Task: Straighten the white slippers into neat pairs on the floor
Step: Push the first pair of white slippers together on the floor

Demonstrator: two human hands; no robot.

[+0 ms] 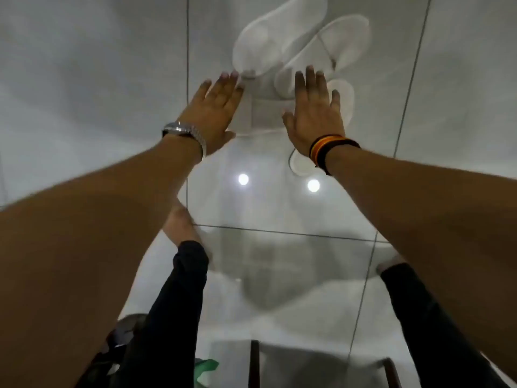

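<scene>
Reaching down with both arms, we've got our hands out over a loose heap of soft white fabric slippers on the glossy pale grey tiled floor (pixel 84 79). None of them is paired up yet as far as we can tell, so we'd call this the very start of the job: the approach, before anything gets gripped.

Our left hand (pixel 215 107), the one with the silver metal wristwatch (pixel 186 135), is flat with fingers spread, palm down, its fingertips right by the heel end of the far left slipper (pixel 279 35). Our right hand (pixel 314 113), with the striped black, red and yellow wristband (pixel 330 148), is just as flat and spread, and covers part of the slipper on the right side (pixel 342 102). Neither hand is pinching or holding anything. Whether the palms actually touch fabric we can't say, since it's all a bit blurry.

Another white slipper with a thin strap across it (pixel 335 43) lies at an angle next to the far left one, and the two seem to overlap a little. Between our hands there's a wide flat white slipper band (pixel 265 113). A small bit of another slipper's sole edge (pixel 300 166) peeks out under the right wrist.

Next up, we reckon, is picking one slipper per hand, sliding them clear of the overlap, then turning both so the toes point the same way and the sides sit just beside each other. White on pale tile makes the edges hard to read, so a slow feel for them seems wise.
</scene>
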